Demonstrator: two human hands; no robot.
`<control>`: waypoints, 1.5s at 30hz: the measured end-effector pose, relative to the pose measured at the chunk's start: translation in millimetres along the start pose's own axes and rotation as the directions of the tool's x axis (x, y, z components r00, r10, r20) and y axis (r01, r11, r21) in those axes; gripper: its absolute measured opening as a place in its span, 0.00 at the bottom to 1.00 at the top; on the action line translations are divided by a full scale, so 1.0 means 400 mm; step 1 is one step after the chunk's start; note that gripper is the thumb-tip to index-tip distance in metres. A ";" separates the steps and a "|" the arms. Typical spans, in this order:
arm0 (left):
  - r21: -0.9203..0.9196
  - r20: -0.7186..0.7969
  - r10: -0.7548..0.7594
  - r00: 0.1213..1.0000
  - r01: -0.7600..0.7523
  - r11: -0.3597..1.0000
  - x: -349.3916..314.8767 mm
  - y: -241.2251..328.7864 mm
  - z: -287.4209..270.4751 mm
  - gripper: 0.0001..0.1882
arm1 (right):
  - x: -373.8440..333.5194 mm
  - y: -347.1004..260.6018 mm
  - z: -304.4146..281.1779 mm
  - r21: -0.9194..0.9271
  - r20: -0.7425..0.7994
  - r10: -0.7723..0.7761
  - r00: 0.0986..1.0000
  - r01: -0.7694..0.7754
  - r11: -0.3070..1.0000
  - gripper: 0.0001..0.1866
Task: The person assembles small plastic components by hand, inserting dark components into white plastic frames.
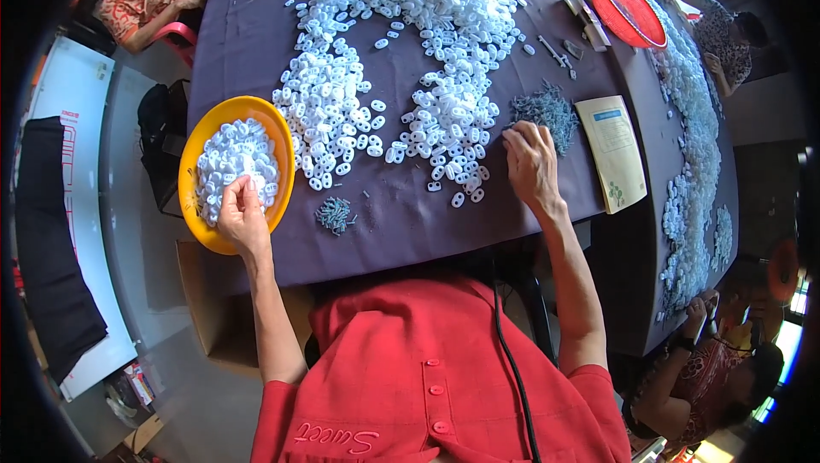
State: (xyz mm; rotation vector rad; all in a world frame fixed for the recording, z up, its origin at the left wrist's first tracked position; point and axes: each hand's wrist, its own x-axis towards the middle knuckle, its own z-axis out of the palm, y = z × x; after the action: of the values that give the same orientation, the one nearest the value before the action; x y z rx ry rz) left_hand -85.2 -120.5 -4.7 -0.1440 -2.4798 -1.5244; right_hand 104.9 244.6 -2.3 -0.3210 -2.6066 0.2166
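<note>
Two hands apart: left hand (pixel 242 215) pinching white plastic pieces in round orange plastic bowl (pixel 198 143) overhanging table edge; right hand (pixel 531 162) curled, grip unclear, beside grey metal pin pile (pixel 547 108); white piece heap (pixel 410 53) crowds centre.

Left hand (pixel 243 217) and right hand (pixel 531 164), outstretched, fingers curled.

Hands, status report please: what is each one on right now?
Left hand in yellow bowl, on white pieces. Right hand on table by the white pile, beside grey pins. Nothing between hands.

Bright, even daylight; glare at the upper-right window; strong fisheye bending and dark vignette at the rim.
</note>
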 end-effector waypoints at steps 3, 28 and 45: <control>0.030 -0.019 0.136 0.991 -0.135 0.990 0.014 -0.009 -0.005 0.07 | -0.026 -0.016 -0.025 0.080 0.033 0.025 0.999 -0.027 0.996 0.09; 0.248 -0.090 0.414 0.906 -0.382 0.890 -0.018 0.058 -0.001 0.04 | 0.087 0.014 0.042 -0.045 0.044 -0.014 0.999 0.016 0.999 0.02; 0.134 0.469 0.472 0.747 -0.588 0.798 -0.094 0.169 0.288 0.05 | -0.002 -0.084 -0.054 0.111 -0.061 0.101 0.993 -0.094 0.989 0.12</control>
State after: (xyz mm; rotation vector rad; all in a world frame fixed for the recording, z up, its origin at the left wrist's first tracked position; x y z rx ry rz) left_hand -51.3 14.3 -5.1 -1.1400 -2.5775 -0.9591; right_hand 110.2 214.0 23.0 -0.4110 -2.5049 0.3725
